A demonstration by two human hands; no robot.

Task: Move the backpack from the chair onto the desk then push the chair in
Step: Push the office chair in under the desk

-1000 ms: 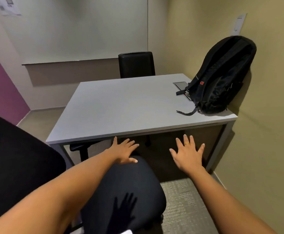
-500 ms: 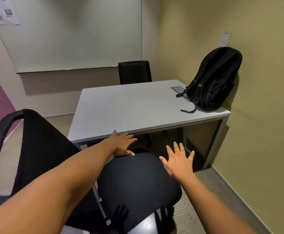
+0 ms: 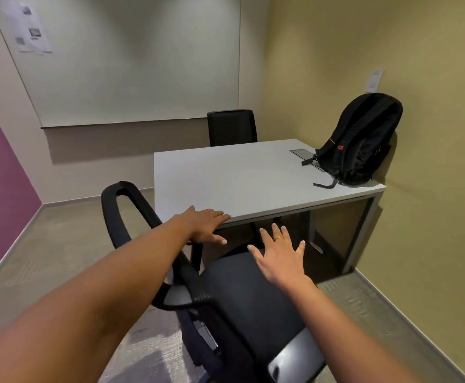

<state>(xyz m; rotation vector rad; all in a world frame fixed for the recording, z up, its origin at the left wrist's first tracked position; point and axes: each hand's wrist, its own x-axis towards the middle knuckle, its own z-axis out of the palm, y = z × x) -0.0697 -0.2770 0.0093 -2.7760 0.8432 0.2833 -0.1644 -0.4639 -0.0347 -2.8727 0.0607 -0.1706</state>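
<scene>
Backpack: since it already stands on the desk (image 3: 242, 172), the backpack (image 3: 359, 142) leans at the desk's far right corner, propped by the wall.
Chair: chair (image 3: 247, 297) sits before the desk, not yet tucked.
Left hand: left hand (image 3: 207, 223), flat and spread at the desk's near edge, grips nothing.
Right hand: right hand (image 3: 279, 257), splayed above the seat, is empty, seemingly poised to push.

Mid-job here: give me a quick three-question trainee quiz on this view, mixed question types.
1. True or false: the backpack lies on the chair seat.
2. Which wears a ring? A) left hand B) right hand
3. Fill in: the backpack leans against the ____ wall.

Key: 1. False; it stands on the desk, at its far right corner. 2. B. 3. Yellow.
</scene>
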